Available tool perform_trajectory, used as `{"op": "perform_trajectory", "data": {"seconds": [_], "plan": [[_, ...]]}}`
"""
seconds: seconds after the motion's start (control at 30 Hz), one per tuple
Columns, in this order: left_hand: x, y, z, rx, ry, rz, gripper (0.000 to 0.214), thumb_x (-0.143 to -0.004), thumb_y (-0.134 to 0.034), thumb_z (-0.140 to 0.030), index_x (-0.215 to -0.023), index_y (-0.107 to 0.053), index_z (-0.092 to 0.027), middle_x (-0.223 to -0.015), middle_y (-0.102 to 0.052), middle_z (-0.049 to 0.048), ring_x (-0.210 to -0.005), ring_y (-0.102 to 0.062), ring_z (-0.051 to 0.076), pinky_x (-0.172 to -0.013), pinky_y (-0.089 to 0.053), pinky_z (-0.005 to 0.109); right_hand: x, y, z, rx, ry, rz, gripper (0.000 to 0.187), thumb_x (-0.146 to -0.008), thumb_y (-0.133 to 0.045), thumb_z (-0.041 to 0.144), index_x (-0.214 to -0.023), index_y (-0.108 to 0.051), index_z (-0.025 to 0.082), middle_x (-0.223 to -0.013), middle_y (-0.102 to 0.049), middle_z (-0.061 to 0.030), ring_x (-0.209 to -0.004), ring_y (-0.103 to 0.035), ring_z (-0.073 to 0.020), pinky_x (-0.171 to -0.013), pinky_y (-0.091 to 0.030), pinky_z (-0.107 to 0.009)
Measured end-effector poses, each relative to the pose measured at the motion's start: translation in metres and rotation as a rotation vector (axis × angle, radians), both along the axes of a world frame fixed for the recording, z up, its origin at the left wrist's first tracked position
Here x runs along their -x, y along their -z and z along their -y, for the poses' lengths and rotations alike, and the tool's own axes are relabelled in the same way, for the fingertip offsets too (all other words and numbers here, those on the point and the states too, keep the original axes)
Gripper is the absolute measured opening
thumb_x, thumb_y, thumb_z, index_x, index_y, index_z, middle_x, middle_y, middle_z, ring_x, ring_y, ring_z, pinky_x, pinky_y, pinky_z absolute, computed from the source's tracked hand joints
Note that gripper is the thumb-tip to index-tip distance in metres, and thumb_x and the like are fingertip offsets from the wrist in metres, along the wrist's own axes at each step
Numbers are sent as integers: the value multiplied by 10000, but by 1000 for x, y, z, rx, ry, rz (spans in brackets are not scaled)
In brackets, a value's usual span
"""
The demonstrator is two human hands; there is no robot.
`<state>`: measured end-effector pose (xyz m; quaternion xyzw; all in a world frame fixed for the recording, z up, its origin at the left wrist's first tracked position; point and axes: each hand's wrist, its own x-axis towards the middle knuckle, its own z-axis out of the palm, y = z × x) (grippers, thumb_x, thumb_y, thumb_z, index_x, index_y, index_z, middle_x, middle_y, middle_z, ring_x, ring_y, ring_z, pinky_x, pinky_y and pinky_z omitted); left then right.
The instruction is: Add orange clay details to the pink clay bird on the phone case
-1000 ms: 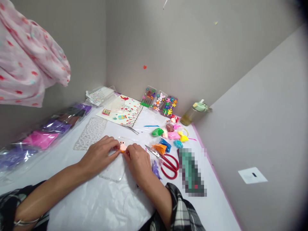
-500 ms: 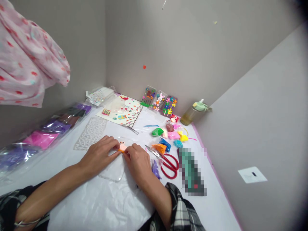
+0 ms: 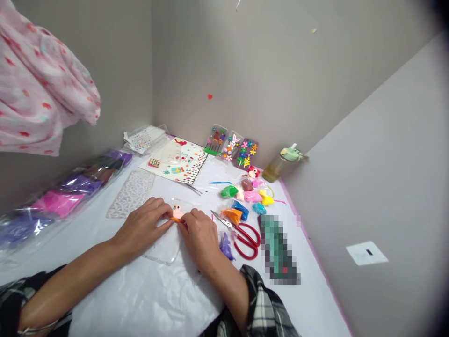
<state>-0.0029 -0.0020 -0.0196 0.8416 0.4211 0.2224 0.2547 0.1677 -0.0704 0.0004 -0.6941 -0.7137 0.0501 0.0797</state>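
A clear phone case (image 3: 164, 249) lies flat on the white-covered table, partly hidden under my hands. On its upper part sits a small pale-peach duck figure (image 3: 177, 213) with a dark eye and an orange beak. A short strip of orange clay (image 3: 176, 219) runs along the duck's lower edge. My left hand (image 3: 149, 219) pinches the left end of this strip between thumb and fingers. At the other end, my right hand (image 3: 200, 234) has its fingers closed on the strip, covering its tip.
Red-handled scissors (image 3: 248, 241) lie right of my right hand, near orange clay (image 3: 232, 216) and purple clay (image 3: 227, 246). Behind are several clay packets, a drawn-on sheet (image 3: 168, 164), decorated cases (image 3: 230, 146) and a bottle (image 3: 280, 164). Left are a textured sheet (image 3: 131, 194) and bagged clay (image 3: 59, 202).
The whole view has shifted very slightly. Both hands stay at the orange clay strip below the duck, with almost no visible movement.
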Motion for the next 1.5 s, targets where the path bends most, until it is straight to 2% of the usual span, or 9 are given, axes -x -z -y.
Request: {"op": "perform_trajectory", "data": {"seconds": [0.33,0.57,0.97,1.1,1.37,1.5], "plan": [[-1,1,0,2,4,8,245,-951,-476,-427,-856,-631,-263,-917,-650,42,-966,-603,283,-816,-461,424,2,2,2,-10,-20,10,157,-1074,-629,277,-1080,-777,225,-1027,-764,-51,-996,-714,-232,-747,-448,-324],[4,4,-3,19,33,40,204,-937,-527,-408,-915,-673,-268,-951,-675,38,-1005,-607,278,-876,-486,421,2,2,1,-13,-21,14,128,-1056,-654,260,-1063,-774,217,-1028,-764,-47,-987,-711,-230,-745,-447,-319],[-2,6,0,-54,18,28,205,-976,-504,-370,-864,-644,-270,-914,-654,38,-965,-614,282,-782,-463,400,2,7,3,-31,-41,-24,160,-1070,-604,229,-1089,-763,228,-1016,-747,-58,-971,-687,-229,-747,-440,-326],[1,6,-1,-48,36,50,199,-981,-512,-382,-895,-639,-256,-929,-657,38,-974,-614,280,-822,-476,404,3,5,4,-24,-48,-60,126,-1055,-627,217,-1092,-747,210,-1027,-741,-55,-981,-685,-219,-776,-455,-310],[7,4,1,-54,88,73,232,-1005,-518,-388,-885,-671,-260,-928,-657,31,-955,-601,263,-817,-472,389,-2,-2,8,-12,-16,-136,160,-1041,-607,167,-1148,-720,206,-1107,-698,-70,-1004,-682,-207,-795,-498,-283],[6,5,5,-117,104,64,195,-991,-568,-374,-893,-693,-260,-922,-658,30,-936,-604,263,-848,-453,416,-8,-4,8,-51,30,-148,308,-1034,-533,103,-1310,-649,173,-1302,-667,-135,-1182,-634,-257,-943,-517,-353]]}}
